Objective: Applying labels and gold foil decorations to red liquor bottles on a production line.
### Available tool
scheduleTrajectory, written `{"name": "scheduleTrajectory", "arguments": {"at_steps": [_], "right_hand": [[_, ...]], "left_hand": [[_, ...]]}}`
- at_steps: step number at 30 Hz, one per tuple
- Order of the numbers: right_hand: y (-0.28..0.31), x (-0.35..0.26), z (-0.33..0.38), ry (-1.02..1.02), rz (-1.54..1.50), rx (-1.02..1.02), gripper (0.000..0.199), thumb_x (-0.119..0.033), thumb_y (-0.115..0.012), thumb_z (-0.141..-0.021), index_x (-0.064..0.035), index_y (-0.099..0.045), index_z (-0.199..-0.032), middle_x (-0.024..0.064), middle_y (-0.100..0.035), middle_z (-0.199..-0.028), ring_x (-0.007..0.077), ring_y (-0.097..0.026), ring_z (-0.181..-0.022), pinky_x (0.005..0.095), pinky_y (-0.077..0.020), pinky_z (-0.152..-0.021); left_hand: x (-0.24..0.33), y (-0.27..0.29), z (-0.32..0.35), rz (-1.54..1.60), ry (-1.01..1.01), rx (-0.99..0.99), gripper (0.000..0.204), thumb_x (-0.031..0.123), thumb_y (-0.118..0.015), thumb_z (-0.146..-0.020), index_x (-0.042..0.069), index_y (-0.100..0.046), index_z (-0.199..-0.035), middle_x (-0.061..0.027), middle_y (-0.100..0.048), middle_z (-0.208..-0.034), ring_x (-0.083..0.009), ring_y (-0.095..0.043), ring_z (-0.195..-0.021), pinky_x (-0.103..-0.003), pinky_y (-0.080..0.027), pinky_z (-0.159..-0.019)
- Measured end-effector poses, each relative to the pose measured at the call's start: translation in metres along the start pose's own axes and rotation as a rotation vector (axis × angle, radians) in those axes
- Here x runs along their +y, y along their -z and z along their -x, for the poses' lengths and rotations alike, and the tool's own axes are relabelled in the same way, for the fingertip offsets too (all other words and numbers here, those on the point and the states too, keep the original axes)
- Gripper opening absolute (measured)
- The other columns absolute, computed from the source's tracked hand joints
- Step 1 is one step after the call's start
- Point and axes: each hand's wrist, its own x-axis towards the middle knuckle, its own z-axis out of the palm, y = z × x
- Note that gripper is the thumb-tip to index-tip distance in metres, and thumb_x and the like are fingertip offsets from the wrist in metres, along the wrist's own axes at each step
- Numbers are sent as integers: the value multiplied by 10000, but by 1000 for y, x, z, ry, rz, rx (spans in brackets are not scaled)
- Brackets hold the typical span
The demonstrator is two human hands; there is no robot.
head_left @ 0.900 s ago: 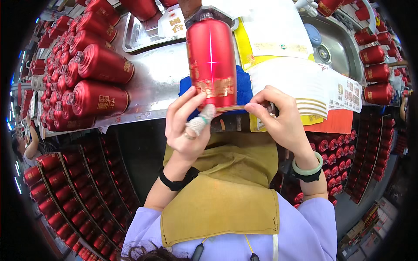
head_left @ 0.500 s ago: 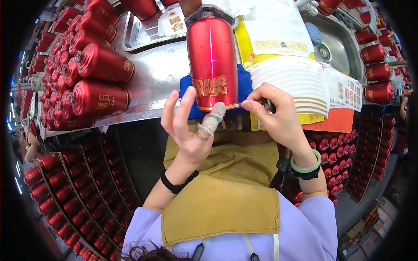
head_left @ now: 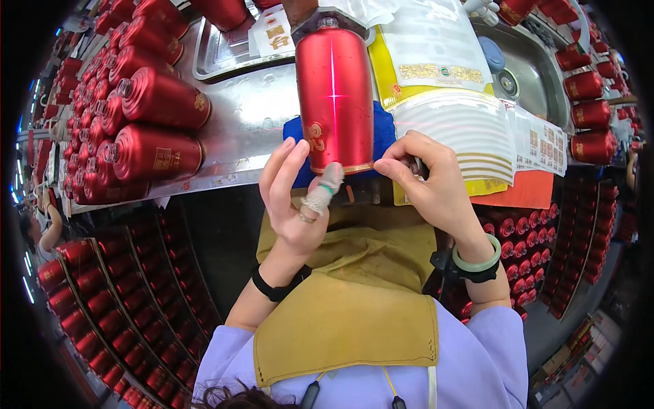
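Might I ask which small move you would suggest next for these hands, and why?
I would probably run the wrapped finger of the left hand lightly along the gold strip at the base of the red bottle, because that finger is right by the strip, while the right hand has its thumb tip at the strip's right end.

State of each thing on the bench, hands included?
Red bottle: on its side, neck away from person
Left hand: fingers spread, wrapped one at bottle's base
Right hand: fingers curled, thumb at base edge
Blue cloth: partly covered by bottle
Bottles at left: on their sides, stacked
Gold-edged sheets: overlapping, fanned
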Motion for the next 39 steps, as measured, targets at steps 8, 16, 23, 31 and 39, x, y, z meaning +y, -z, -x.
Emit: {"name": "scheduleTrajectory", "arguments": {"at_steps": [8, 16, 23, 31, 39], "right_hand": [[3, -5, 2, -7, 0, -16, 187, -144, -775, -909, 22, -696, -878, 104, -649, -777, 181, -560, -641, 330, -455, -615], [0, -9, -1, 21, -7, -25, 198, -143, -777, -909, 24, -676, -874, 90, -609, -751, 166, -513, -595, 326, -424, -579], [5, -13, 3, 12, -39, -28, 184, -135, -777, -905, 19, -679, -876, 93, -611, -758, 168, -525, -606, 321, -429, -582], [-5, -10, -2, 43, -22, 5, 186, -140, -782, -896, 15, -682, -869, 107, -609, -753, 200, -546, -608, 337, -439, -588], [-2, -7, -2, 80, 48, -10, 189, -138, -780, -891, 18, -679, -855, 109, -615, -746, 212, -563, -608, 352, -453, -592]], "left_hand": [[0, -6, -5, 150, 152, 8, 273, -63, -802, -825, -25, -709, -1079, -159, -711, -1189, -349, -704, -1076, -370, -620, -899], [-13, -6, 15, 90, 21, 23, 488, -117, -724, -883, -103, -541, -1334, -221, -602, -1312, -349, -622, -1235, -433, -554, -1041], [6, -5, 1, 64, 14, -9, 515, -140, -750, -821, -87, -583, -1305, -197, -611, -1279, -348, -605, -1244, -470, -515, -1075], [0, -5, 2, 241, 135, -49, 418, -162, -734, -840, -78, -636, -1238, -184, -619, -1269, -294, -634, -1222, -365, -568, -1035], [10, -5, -5, 33, 41, -26, 360, -76, -785, -843, -68, -665, -1182, -146, -677, -1212, -322, -661, -1131, -433, -553, -950]]}}
